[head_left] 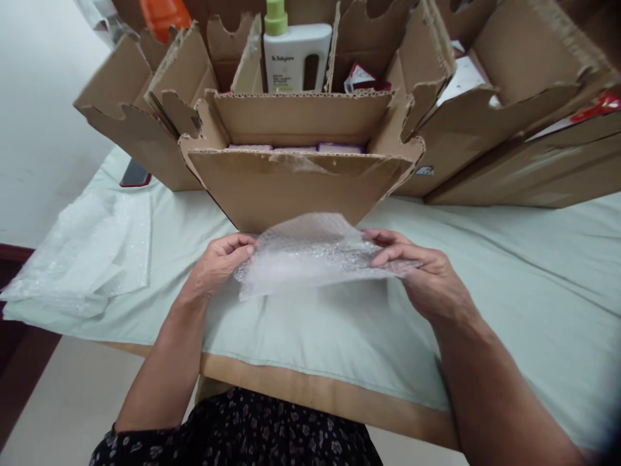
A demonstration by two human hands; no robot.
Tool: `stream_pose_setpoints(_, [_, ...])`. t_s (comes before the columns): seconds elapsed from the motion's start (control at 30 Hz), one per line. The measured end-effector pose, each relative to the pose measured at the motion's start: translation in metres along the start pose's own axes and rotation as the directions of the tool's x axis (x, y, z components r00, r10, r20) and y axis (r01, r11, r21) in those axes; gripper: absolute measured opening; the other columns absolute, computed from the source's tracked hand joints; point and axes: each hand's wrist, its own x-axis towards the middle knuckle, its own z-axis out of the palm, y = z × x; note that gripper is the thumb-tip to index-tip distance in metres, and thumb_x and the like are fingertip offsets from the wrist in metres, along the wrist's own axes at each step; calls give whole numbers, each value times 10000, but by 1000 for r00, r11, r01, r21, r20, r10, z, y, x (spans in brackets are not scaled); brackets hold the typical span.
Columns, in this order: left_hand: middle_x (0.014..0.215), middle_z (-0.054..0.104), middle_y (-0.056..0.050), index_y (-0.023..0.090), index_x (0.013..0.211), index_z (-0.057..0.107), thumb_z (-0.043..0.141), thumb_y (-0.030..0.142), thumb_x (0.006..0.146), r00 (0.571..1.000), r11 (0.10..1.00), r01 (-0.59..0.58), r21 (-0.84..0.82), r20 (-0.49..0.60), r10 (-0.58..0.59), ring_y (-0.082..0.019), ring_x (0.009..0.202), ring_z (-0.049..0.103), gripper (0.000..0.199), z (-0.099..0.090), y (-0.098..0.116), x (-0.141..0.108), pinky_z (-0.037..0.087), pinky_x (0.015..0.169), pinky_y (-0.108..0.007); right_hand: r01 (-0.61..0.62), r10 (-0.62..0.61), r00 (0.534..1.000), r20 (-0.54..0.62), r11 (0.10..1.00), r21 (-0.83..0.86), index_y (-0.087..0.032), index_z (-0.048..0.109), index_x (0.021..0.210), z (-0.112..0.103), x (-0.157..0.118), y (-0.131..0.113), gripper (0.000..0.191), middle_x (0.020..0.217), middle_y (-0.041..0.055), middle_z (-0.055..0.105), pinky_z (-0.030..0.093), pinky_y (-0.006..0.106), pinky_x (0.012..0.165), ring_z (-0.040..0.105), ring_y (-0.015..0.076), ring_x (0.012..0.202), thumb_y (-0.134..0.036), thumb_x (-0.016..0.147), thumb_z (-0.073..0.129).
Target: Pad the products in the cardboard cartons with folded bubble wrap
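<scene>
A clear bubble wrap bag (305,255) is stretched between my two hands, just above the pale green cloth. Its left end is pinched by my left hand (220,262), thumb against curled fingers. My right hand (420,268) grips the other end, with the wrap between thumb and fingers. Directly behind it stands a cardboard box (301,184) with a low front wall. The tops of several purple-edged packs show inside that box. Whether anything lies within the bubble wrap I cannot tell.
More bubble wrap (92,249) lies in a pile at the left, near a phone (135,173). Behind, cardboard compartments hold a white bottle with a green cap (297,58) and an orange item (165,18). Further boxes (538,165) stand at the right. The table edge (291,378) runs close before me.
</scene>
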Motion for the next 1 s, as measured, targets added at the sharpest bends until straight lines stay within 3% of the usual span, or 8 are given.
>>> stream_pose_setpoints(0.17, [671,683,21,192,879,796,874,448,726,999,999,2,41,-41,0,-101,609,573,308,-1,-1,1,447,611,-224,-89,82,993,80,992,88,-252,781,711,-10,1,4,414,1423,75,687,513,466,1088,637,335,1317,-660,750,844])
stream_pose_setpoints(0.3, [674,691,10,187,839,787,872,426,700,998,998,21,56,-54,-18,-111,603,581,289,0,0,2,457,595,-230,-121,115,990,84,989,80,-250,785,756,-12,5,14,411,1256,93,758,529,427,1057,692,298,1206,-658,794,814])
stream_pose_setpoints(0.37, [657,689,11,187,827,781,865,416,695,997,998,27,57,-67,-23,-113,591,579,277,1,1,2,457,585,-232,-92,85,980,181,995,30,-242,802,803,-16,5,10,402,1129,100,786,547,398,1023,721,266,1126,-633,878,748])
stream_pose_setpoints(0.43, [651,692,11,189,834,780,845,413,707,996,998,31,51,-90,-27,-114,588,584,266,2,1,2,457,583,-231,-25,29,889,458,1000,-15,-229,830,906,-20,3,-2,379,1071,107,796,569,374,976,743,234,1059,-563,970,663])
stream_pose_setpoints(0.53, [669,709,5,192,843,782,808,402,733,994,996,13,88,-107,-4,-117,586,597,238,6,-1,3,462,581,-237,15,13,633,774,999,-29,-194,828,1108,-20,-9,-22,371,1067,135,801,592,347,916,759,210,1009,-477,1015,605])
stream_pose_setpoints(0.7, [785,769,-27,206,907,795,751,382,798,976,942,-125,311,-131,173,-162,686,670,212,18,-5,1,519,655,-288,-223,163,408,898,972,-75,-149,788,1259,9,-29,-29,656,801,94,777,513,214,538,678,143,608,-648,835,755])
stream_pose_setpoints(0.9, [822,770,-26,235,912,795,702,354,871,914,775,-288,563,-80,398,-180,744,687,157,23,-4,-2,546,738,-320,-308,159,187,969,946,-96,-157,781,1270,59,-47,-17,745,790,49,769,477,185,514,643,119,574,-696,755,792])
stream_pose_setpoints(1.0, [836,772,-25,224,929,795,688,325,889,893,725,-333,603,-47,449,-173,748,686,153,23,-5,-1,550,746,-305,-263,22,133,991,965,14,-122,730,1356,62,-54,-22,786,766,57,768,494,189,509,654,126,551,-694,818,737])
